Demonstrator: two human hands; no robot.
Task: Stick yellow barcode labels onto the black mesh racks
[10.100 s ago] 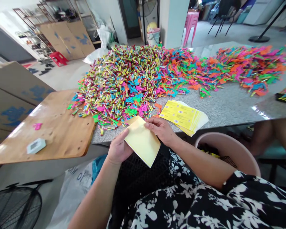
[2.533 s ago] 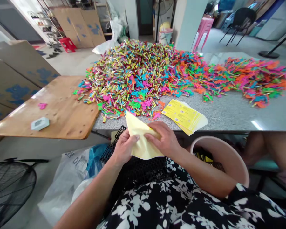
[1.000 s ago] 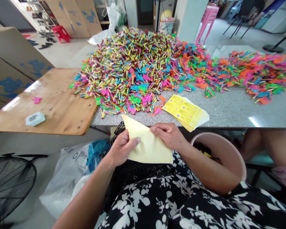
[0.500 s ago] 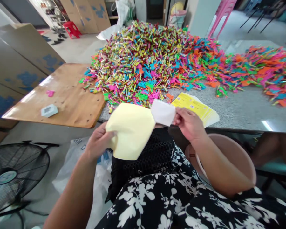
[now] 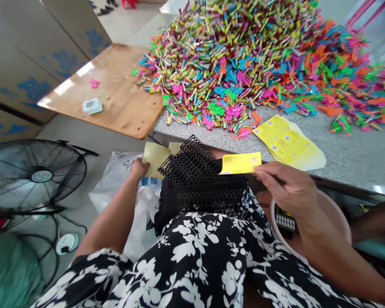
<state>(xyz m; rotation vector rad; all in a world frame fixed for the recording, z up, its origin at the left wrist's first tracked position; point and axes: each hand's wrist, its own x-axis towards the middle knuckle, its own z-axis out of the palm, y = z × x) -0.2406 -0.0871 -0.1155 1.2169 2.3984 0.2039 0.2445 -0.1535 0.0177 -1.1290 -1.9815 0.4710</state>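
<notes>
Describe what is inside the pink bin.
Black mesh shows at the left inside the pink bin; the right forearm crosses in front, so whatever lies behind it cannot be seen.

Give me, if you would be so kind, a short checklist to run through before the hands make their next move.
1. Yellow label held: ok, the right hand pinches its right end.
2. Left hand free: not ok, it grips a pale sheet beside the black mesh.
3. Label apart from the mesh: cannot tell, one view does not settle the gap.
4. Label print legible: cannot tell, too small.
5. Sheet stack on the grey table: ok, fanned out near the right hand.
</notes>
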